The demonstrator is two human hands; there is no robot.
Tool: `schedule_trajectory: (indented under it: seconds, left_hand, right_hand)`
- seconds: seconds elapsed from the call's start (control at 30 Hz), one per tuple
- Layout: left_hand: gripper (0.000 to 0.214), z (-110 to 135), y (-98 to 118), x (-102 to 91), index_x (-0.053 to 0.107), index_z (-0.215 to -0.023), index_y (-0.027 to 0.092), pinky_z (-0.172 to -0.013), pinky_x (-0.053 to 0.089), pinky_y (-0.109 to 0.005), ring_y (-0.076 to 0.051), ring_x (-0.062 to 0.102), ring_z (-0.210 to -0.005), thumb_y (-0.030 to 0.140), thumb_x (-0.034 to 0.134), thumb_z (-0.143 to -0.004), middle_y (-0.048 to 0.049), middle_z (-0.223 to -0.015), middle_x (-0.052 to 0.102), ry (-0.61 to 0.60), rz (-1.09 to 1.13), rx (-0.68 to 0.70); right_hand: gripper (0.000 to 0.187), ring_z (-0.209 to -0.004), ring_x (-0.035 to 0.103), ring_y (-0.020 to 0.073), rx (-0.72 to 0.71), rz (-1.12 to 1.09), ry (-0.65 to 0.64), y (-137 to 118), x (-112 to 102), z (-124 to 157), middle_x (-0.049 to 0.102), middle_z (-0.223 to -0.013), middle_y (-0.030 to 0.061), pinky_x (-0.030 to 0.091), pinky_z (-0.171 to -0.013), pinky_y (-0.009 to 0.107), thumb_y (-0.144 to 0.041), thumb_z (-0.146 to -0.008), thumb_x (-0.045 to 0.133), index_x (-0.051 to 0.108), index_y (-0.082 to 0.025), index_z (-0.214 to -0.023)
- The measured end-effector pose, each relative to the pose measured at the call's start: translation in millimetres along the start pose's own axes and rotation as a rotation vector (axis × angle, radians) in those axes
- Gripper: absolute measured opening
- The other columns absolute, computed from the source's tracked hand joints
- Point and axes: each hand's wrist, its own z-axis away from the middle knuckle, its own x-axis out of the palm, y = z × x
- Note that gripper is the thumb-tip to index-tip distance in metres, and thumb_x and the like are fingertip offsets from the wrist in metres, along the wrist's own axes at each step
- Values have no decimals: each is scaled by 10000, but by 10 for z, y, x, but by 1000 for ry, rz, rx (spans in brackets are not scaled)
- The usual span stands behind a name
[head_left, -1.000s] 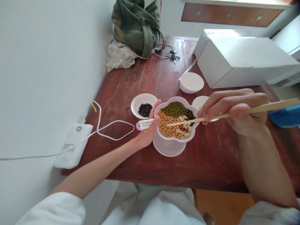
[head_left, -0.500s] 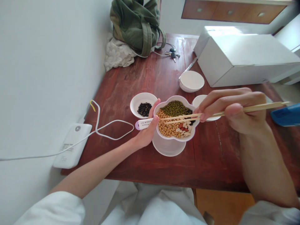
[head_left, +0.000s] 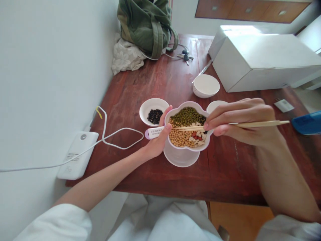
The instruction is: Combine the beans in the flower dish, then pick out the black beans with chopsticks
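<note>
My left hand grips the left rim of a flower-shaped bowl, thumb over its edge beside a labelled lilac tab. Inside lie green mung beans, yellow soybeans, a few black beans, and pale and red peanuts. Closed around a pair of wooden chopsticks, my right hand is over the bowl's right side. The chopstick tips lie close together on the soybeans near my left thumb; whether they pinch one I cannot tell. Under the flower-shaped bowl shows a white bowl.
A white bowl of black beans stands behind my left hand. Another white bowl is farther back, and one is partly behind my right hand. Around them are a white box, green bag, keys, power bank and cable.
My right hand has shifted slightly left and rolled over, bringing the chopsticks nearly level. Their tips, apart before, are now together on the soybeans. My left hand and the bowl stay about in place.
</note>
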Motion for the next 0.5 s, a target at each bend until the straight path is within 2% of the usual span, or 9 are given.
schedule_trajectory:
  seconds: [0.17, 0.37, 0.5]
  left_hand:
    - [727, 3, 12, 8, 308, -1755, 333, -1359, 360, -520, -294, 416, -1653, 589, 522, -1108, -84, -1684, 584, -10, -1, -12]
    - [719, 1, 4, -3, 344, -1739, 357, -1359, 369, -495, -291, 411, -1656, 614, 536, -1095, -55, -1745, 513, -5, -19, -3]
    - [759, 4, -7, -16, 346, -1739, 354, -1375, 337, -511, -298, 396, -1666, 641, 568, -1072, -55, -1738, 524, 8, -5, -20]
  right_hand:
    - [58, -760, 775, 151, 2, -43, -25, 8, -11, -6, 833, -904, 62, 592, -691, 240, -199, -965, 804, 849, -192, -928]
    - [292, -717, 781, 154, 29, -143, -56, 26, -21, -37, 835, -885, 113, 572, -621, 221, -321, -1061, 677, 863, -140, -927]
    - [371, -715, 776, 161, 76, -167, -51, 45, -15, -31, 825, -868, 115, 575, -616, 229, -356, -1088, 626, 867, -137, -911]
